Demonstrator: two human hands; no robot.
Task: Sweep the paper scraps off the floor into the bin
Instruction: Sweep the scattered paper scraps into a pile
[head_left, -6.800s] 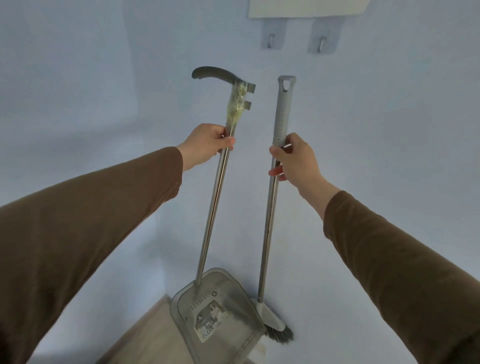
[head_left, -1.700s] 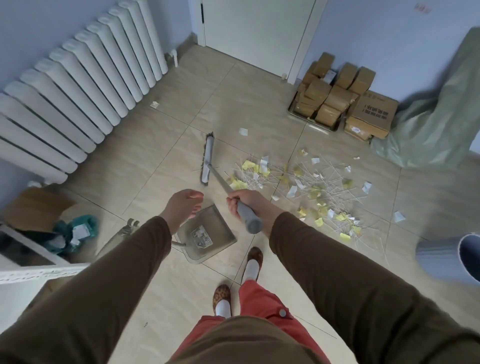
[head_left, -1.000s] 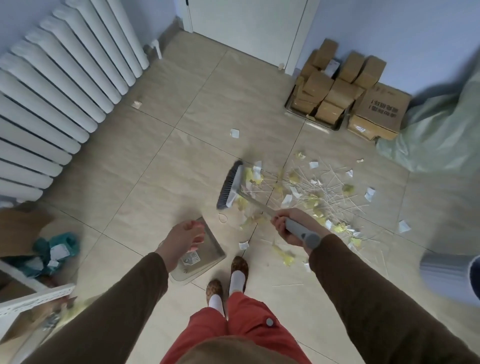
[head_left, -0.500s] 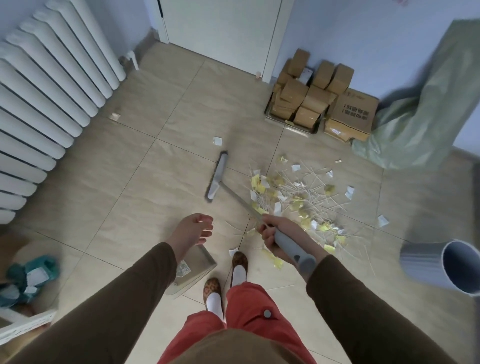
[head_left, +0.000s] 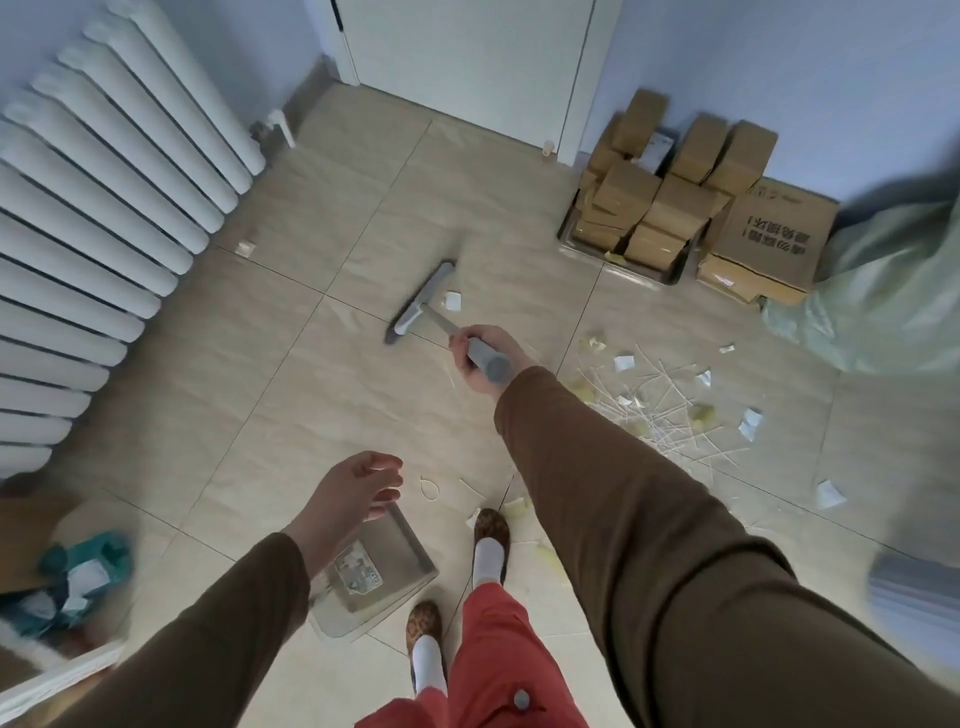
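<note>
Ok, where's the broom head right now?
In the head view the broom head is on the tiled floor, centre frame, left of the scattered scraps, with one white scrap just beside it on the right.

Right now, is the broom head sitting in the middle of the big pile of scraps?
No, the broom head is off to the left of the big pile, with only one white scrap beside it.

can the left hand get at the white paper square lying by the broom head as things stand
Probably not: the left hand hovers over the grey plastic dustpan near the feet, while the white paper square lies far ahead beside the grey broom head.
</note>
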